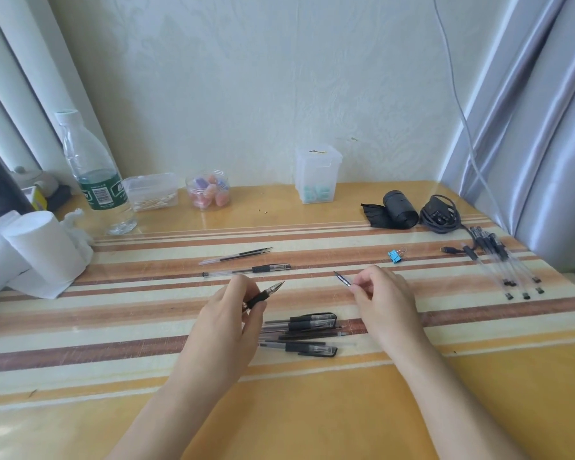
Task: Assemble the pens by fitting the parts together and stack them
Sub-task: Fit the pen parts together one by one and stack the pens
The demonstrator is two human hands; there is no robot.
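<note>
Fingers [238,287] of the left hand [224,313] curl round a pen barrel [264,293], its black grip and metal tip pointing up and to the right. Those of the right hand [384,300] pinch a thin dark part [342,279] — whether refill or tip cannot be told — aimed toward the barrel but apart from it. Slightly nearer, between the wrists, a loose pile [307,333] of capped bodies and bare refills lies on the striped desk [312,410]. Beyond the hands lie a clear barrel with grip [246,270] and, just behind it, two separate refills [236,255]. Farther right, past a blue binder clip [395,255], a fan of pens [505,263] that look complete rests near the desk's edge. At the back stand a water bottle [97,180] and a black roll [399,210]. Judged from this layout, one pen is mid-assembly and several seem finished and gathered at right, while the near pile and the far loose parts remain — roughly the middle of the task.
</note>
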